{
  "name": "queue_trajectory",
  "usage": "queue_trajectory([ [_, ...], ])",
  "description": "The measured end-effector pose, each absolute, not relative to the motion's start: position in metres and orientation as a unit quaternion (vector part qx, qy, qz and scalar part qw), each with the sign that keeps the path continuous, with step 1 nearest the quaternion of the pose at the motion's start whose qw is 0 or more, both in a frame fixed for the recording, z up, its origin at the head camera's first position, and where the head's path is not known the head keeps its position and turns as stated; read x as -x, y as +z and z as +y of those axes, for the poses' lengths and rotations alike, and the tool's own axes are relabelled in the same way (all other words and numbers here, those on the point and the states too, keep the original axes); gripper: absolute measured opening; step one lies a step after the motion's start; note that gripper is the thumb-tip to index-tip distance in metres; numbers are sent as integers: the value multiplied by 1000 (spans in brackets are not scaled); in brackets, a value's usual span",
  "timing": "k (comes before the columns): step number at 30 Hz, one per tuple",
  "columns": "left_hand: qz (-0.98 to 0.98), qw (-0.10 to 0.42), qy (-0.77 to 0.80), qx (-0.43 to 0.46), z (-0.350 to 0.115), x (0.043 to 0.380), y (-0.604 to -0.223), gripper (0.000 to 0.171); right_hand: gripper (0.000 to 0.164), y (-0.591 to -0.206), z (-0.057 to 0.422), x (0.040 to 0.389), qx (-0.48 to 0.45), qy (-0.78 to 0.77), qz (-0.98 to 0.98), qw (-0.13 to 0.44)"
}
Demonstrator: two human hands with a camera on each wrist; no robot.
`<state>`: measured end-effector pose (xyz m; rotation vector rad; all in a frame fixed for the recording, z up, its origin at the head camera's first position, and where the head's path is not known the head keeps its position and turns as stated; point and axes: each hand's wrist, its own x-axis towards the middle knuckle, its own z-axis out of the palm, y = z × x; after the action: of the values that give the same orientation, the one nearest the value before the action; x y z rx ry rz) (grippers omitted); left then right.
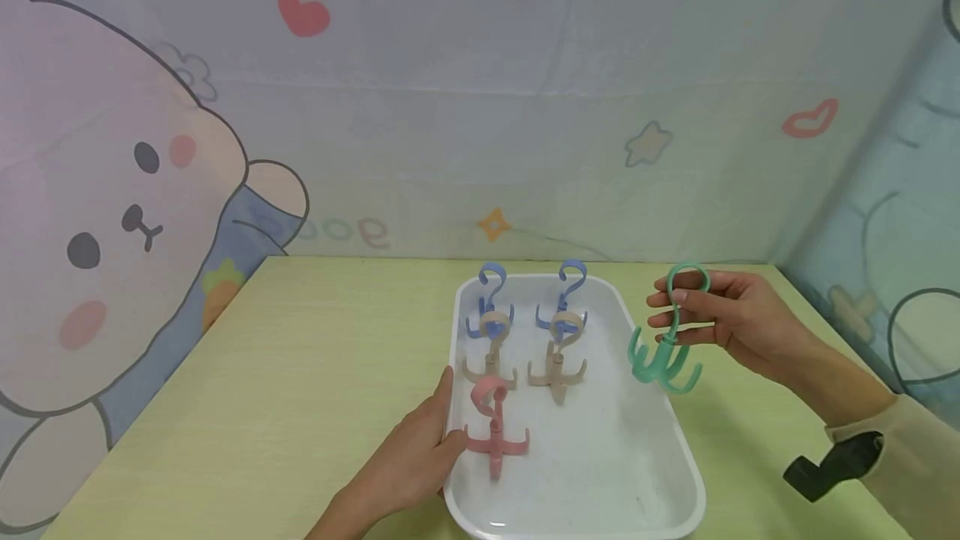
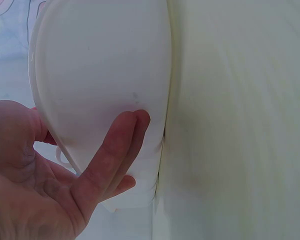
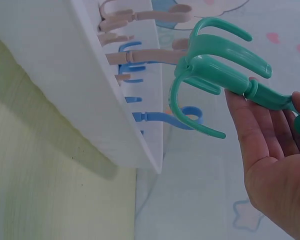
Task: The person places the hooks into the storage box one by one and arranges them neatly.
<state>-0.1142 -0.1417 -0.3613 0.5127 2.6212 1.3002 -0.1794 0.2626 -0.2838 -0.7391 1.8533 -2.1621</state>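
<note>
My right hand (image 1: 738,319) pinches a green multi-prong hanging hook (image 1: 663,365) by its curved top. The hook hangs prongs down over the tray's right rim in the head view; its prongs (image 3: 225,52) show close up in the right wrist view. My left hand (image 1: 412,448) grips the left side of a white plastic tray (image 1: 600,465), thumb over the rim and fingers (image 2: 125,135) along the outer wall. Inside the tray stand a pink hook (image 1: 496,442) near my left thumb, two beige hooks (image 1: 557,369) in the middle and two blue hooks (image 1: 562,300) at the far end.
The tray rests on a pale yellow-green table (image 1: 300,357). A printed cloth (image 1: 465,107) with a cartoon bear hangs behind the table, with more cloth at the right. A black strap (image 1: 840,461) sits at my right sleeve.
</note>
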Motion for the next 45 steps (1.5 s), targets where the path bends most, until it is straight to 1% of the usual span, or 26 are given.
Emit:
queue_trajectory([
  [8,875,86,442,-181,-142,113,-361,79,36,-291,242,166,229,-709,659,106],
  [15,885,75,425,-173,-141,115,-359,79,29,-301,226,156,199,-684,694,104],
  [21,878,83,438,-173,-141,115,-360,80,26,-310,216,150,192,-675,704,107],
  [37,866,95,458,-177,-142,115,-361,81,27,-328,195,136,208,-637,728,147],
  [45,867,97,456,-174,-142,115,-362,80,30,-339,187,134,178,-631,738,158],
])
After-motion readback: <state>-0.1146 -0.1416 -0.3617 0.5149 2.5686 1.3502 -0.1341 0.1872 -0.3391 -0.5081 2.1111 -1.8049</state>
